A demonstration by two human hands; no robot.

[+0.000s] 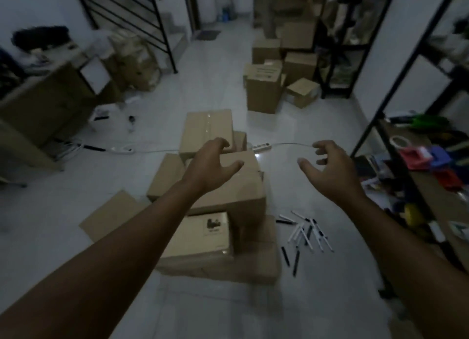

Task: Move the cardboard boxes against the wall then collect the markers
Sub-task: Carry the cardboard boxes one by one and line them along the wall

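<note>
Hands reach out over the floor (317, 300), both spread wide and holding nothing: the left hand (206, 165) above the cardboard boxes (228, 191) heaped mid-floor, the right hand (327, 167) beside them. Markers (303, 233) lie scattered just right of the heap.

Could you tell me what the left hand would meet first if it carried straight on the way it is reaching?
Most likely the top of the large cardboard box in the middle pile: the left hand, fingers spread, hovers right over it. Depth is hard to judge from this single view.
</note>
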